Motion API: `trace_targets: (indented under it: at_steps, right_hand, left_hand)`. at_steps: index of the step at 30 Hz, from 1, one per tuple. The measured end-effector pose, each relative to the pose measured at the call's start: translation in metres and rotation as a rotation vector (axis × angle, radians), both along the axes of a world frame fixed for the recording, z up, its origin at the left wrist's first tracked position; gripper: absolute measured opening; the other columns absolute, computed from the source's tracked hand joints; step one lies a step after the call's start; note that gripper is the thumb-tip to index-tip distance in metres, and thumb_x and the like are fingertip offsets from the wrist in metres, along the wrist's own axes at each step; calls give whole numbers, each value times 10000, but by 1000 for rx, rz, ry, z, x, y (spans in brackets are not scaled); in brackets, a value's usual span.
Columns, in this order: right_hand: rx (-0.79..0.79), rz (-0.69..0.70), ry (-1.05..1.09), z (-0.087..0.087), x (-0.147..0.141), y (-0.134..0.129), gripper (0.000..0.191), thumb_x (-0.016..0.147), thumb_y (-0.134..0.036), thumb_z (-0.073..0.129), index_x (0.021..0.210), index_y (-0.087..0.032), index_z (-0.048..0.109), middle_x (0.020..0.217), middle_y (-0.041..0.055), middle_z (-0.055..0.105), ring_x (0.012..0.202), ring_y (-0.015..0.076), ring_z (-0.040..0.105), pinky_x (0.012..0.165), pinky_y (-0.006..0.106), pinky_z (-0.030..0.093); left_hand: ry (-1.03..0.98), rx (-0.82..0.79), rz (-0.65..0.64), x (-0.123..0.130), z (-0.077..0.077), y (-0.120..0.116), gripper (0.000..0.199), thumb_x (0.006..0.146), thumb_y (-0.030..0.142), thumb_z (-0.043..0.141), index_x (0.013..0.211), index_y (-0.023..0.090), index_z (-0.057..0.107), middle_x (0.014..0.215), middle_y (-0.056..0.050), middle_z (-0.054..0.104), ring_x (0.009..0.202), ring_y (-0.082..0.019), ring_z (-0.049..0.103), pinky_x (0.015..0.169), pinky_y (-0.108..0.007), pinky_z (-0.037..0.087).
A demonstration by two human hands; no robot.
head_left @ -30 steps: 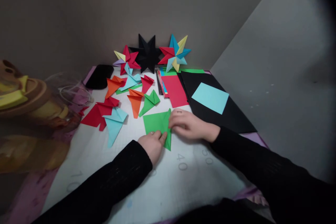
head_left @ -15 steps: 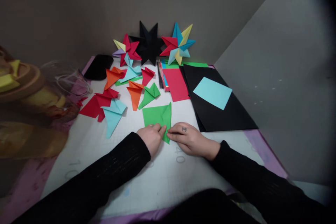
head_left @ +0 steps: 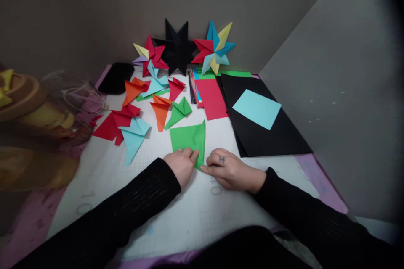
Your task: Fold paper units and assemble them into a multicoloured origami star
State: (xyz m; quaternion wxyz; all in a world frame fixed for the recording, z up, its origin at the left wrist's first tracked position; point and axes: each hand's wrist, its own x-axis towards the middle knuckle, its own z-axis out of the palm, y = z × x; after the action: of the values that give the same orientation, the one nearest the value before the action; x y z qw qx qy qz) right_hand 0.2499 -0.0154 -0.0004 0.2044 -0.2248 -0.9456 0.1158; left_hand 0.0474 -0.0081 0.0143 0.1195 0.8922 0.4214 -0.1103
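Observation:
A green sheet of paper (head_left: 187, 136) lies on the table mat in front of me, with a fold along its right side. My left hand (head_left: 179, 165) holds down its lower part, the fingers closed together and pressing on the paper. At the lower right corner, my right hand (head_left: 232, 171) has its fingers drawn in, with the index fingertip on the folded edge; the thumb is mostly hidden. Just beyond the sheet sit a folded green piece (head_left: 180, 112) and a folded orange piece (head_left: 161, 111).
Several folded pieces, among them a light blue one (head_left: 135, 134) and a red one (head_left: 109, 127), lie left. Behind stand a black paper star (head_left: 178, 48) and two multicoloured stars. Black sheets (head_left: 268, 141) bearing a light blue sheet (head_left: 257, 109) lie right. A phone (head_left: 116, 78) rests back left.
My right hand's fingertips have slid slightly down toward the paper's lower corner, and its upper fingers have curled in more. My left hand stays pressed on the paper. The view has shifted slightly.

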Motion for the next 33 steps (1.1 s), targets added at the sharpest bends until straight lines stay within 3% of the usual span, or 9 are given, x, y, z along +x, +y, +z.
trace_targets:
  at_steps: [10, 19, 26, 33]
  right_hand:
    - [-46, 49, -7, 0, 0, -2, 319, 804, -69, 453, 1072, -173, 592, 775, 51, 535, 750, 177, 486, 703, 348, 429]
    - [-189, 82, 96, 5, 2, -2, 301, 788, -64, 467, 1007, -214, 608, 808, 40, 593, 787, 162, 536, 761, 345, 441]
    - [-53, -48, 92, -4, 0, -3, 428, 761, -43, 446, 1153, -170, 563, 1120, 114, 622, 1128, 243, 503, 895, 444, 459]
    - [18, -48, 79, -6, 2, -2, 387, 774, -55, 458, 1117, -176, 591, 1089, 91, 672, 1115, 228, 561, 841, 418, 497]
  left_hand:
    - [9, 9, 6, -1, -2, -1, 468, 869, 162, 368, 1333, 114, 407, 963, -126, 573, 835, -245, 579, 681, -351, 492]
    - [-38, 9, 1, -3, -6, -1, 477, 849, 123, 368, 1324, 106, 412, 945, -132, 569, 836, -244, 566, 717, -378, 495]
    - [-33, 54, -33, -5, -9, 0, 487, 856, 93, 337, 1337, 103, 411, 943, -129, 579, 828, -250, 583, 732, -374, 492]
    - [-34, 54, -54, -7, -8, -1, 509, 849, 85, 348, 1355, 104, 400, 920, -122, 578, 812, -238, 582, 748, -358, 486]
